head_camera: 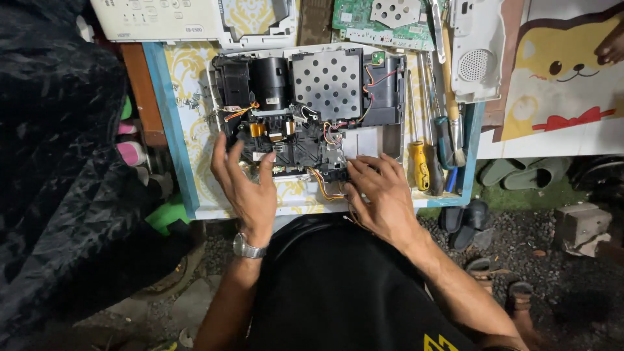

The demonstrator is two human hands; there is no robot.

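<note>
Both hands rest on the near edge of an opened projector on a small table.

The left hand (pixel 246 188) has its fingers spread apart, their tips touching the black inner frame of the projector (pixel 309 110). The right hand (pixel 382 195) lies flat, its fingers slightly apart, their tips on the black part beside the orange wires (pixel 323 185). Just right of those fingers lie screwdrivers (pixel 422 162) and a brush (pixel 453 110); a green circuit board (pixel 380 23) sits beyond the fingertips, on the far side of the table (pixel 170 117).

screwdrivers (pixel 426 162), green circuit board (pixel 380 23), sandals (pixel 520 172)
</note>
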